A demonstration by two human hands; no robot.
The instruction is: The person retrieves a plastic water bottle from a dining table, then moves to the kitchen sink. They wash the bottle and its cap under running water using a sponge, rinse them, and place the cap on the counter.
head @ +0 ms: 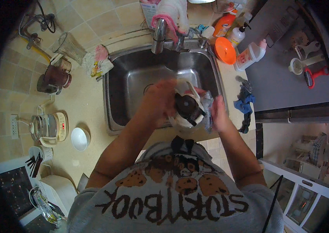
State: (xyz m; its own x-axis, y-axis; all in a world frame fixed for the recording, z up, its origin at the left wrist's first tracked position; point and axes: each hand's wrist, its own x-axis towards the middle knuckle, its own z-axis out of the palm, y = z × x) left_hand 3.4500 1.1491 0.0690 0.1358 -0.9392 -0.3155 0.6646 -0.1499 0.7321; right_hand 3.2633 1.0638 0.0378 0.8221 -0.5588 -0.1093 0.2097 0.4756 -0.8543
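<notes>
Over the front part of a steel sink, a clear vessel with a cream rim and handle and a dark brown lid or fitting is held between my hands. My left hand, blurred, is against its left side. My right hand, also blurred, is at the right with a greyish scrubbing cloth against the vessel. The fingers of both hands are partly hidden. The chrome faucet stands behind, with a pink-edged towel over it.
Bottles and an orange bowl stand right of the sink; blue rags lie nearer. On the left counter are a white bowl, an electric kettle, a glass vase and a crumpled cloth. A grey appliance borders the right.
</notes>
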